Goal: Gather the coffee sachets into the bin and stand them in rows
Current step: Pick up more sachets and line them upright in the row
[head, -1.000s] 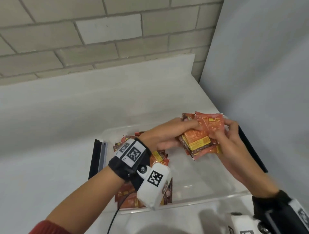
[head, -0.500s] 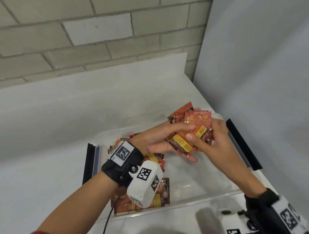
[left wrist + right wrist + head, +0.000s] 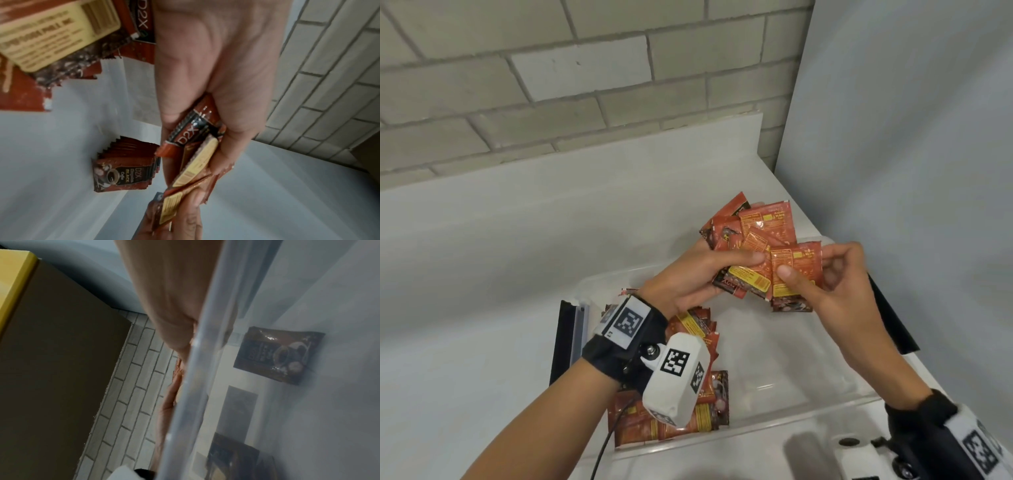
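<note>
Above the clear plastic bin (image 3: 808, 407), my left hand (image 3: 698, 277) grips a fanned bunch of red coffee sachets (image 3: 753, 236). My right hand (image 3: 822, 284) pinches one sachet (image 3: 796, 270) at the bunch's right edge, thumb on its front. More sachets (image 3: 698, 407) lie and lean in the bin's left part, partly hidden by my left wrist. In the left wrist view my left hand (image 3: 216, 97) holds sachets (image 3: 195, 146), and a standing row of sachets (image 3: 127, 164) shows below. The right wrist view shows the bin's rim (image 3: 197, 369) and a sachet (image 3: 277, 353) behind the wall.
The bin sits on a white counter (image 3: 482, 274) in a corner, a brick wall (image 3: 551, 85) behind and a grey panel (image 3: 911, 154) to the right. Black lid clips (image 3: 565, 339) flank the bin. A brown cardboard box (image 3: 51, 353) appears in the right wrist view.
Both hands rose slightly with the bunch. The sachets fanned out wider, and my right hand drew one sachet off to the right of the bunch.
</note>
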### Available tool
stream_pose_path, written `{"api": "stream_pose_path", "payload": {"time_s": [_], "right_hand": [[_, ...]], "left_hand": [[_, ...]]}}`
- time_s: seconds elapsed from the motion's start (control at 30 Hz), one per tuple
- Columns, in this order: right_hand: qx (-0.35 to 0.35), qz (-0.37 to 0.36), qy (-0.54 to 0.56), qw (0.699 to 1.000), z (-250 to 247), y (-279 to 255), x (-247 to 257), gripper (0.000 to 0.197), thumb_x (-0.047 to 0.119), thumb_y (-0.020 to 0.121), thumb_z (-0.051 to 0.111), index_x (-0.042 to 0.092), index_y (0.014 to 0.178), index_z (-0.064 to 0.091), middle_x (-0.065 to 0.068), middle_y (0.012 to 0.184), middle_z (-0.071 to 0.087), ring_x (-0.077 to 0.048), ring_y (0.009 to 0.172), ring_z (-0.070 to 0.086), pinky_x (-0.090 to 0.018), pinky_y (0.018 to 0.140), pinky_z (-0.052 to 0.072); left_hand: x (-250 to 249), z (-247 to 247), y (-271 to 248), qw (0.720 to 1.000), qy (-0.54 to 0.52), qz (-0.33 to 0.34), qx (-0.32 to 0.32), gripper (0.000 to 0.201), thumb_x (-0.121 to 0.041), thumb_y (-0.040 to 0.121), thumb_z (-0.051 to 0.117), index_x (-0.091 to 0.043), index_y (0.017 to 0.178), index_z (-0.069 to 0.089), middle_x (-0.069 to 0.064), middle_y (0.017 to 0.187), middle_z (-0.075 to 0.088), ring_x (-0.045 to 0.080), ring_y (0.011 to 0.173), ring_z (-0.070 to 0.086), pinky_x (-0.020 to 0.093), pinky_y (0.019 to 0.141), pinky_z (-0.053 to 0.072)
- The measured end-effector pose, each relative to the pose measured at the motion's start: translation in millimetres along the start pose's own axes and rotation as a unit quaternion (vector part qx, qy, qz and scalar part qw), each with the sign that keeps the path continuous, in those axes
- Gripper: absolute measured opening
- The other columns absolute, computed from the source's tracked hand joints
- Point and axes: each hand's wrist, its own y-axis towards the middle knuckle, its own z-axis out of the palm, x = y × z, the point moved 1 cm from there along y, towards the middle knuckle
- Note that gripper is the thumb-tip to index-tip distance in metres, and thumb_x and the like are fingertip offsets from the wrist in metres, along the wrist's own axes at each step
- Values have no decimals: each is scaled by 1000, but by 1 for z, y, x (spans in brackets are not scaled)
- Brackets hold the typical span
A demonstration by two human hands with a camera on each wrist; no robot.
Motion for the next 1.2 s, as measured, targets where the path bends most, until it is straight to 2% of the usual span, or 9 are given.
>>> {"api": "stream_pose_path", "payload": {"time_s": [0.1,0.23,0.43,0.53,0.63,0.8,0.97,1.1,1.2], "right_hand": [[28,44,39,998,2,0,1,41,27,68,74,21,101,51,3,100,69,-6,90,69,-17,68,55],[51,73,42,995,3,-1,3,37,27,71,72,20,107,65,7,97,75,-8,90,71,-17,71,56],[60,105,60,991,2,-1,4,40,23,73,71,16,112,66,4,100,75,-9,92,71,-15,70,55],[36,94,74,992,0,-1,7,36,21,78,68,13,112,66,6,98,75,-5,89,70,-10,67,51],[12,81,76,994,-3,0,11,30,20,86,64,13,115,65,6,99,75,-2,88,70,-6,64,49],[77,93,52,991,1,-4,10,32,18,83,66,19,115,65,6,102,75,-7,93,70,-11,69,51],[98,107,47,988,3,-4,10,37,26,75,67,20,111,64,8,96,75,-7,90,71,-11,66,51],[88,100,63,989,3,-4,11,42,26,73,68,15,114,64,4,97,75,-9,90,71,-13,67,52],[80,83,61,991,3,-5,11,43,25,76,68,16,117,61,2,102,74,-10,93,71,-16,68,54]], "left_hand": [[1,2,1,999,-3,34,-11,58,12,84,58,-14,136,50,14,124,64,29,111,63,45,97,50],[4,3,2,999,-7,45,-15,63,14,83,58,-19,135,50,13,126,63,30,116,61,41,93,53],[0,5,2,997,3,39,-63,51,-27,82,65,-24,132,54,7,122,67,23,109,65,40,91,54],[-3,0,3,994,1,69,-88,38,-13,91,59,-24,128,56,5,119,69,22,106,67,35,84,57],[-5,-3,3,991,20,92,-94,39,-7,90,60,-22,126,58,3,112,71,21,99,69,30,69,58],[-4,4,1,992,33,103,-66,51,-12,81,65,-18,130,55,11,123,65,26,110,65,38,89,55],[-2,4,2,992,44,97,-65,49,-15,74,70,-23,122,60,7,111,70,25,106,67,40,89,55],[-1,5,1,993,56,90,-47,52,-19,74,69,-22,125,58,12,117,67,30,110,64,44,91,54],[1,5,1,994,78,65,-45,45,-26,79,66,-22,123,60,9,114,68,28,108,65,37,85,57]]}}
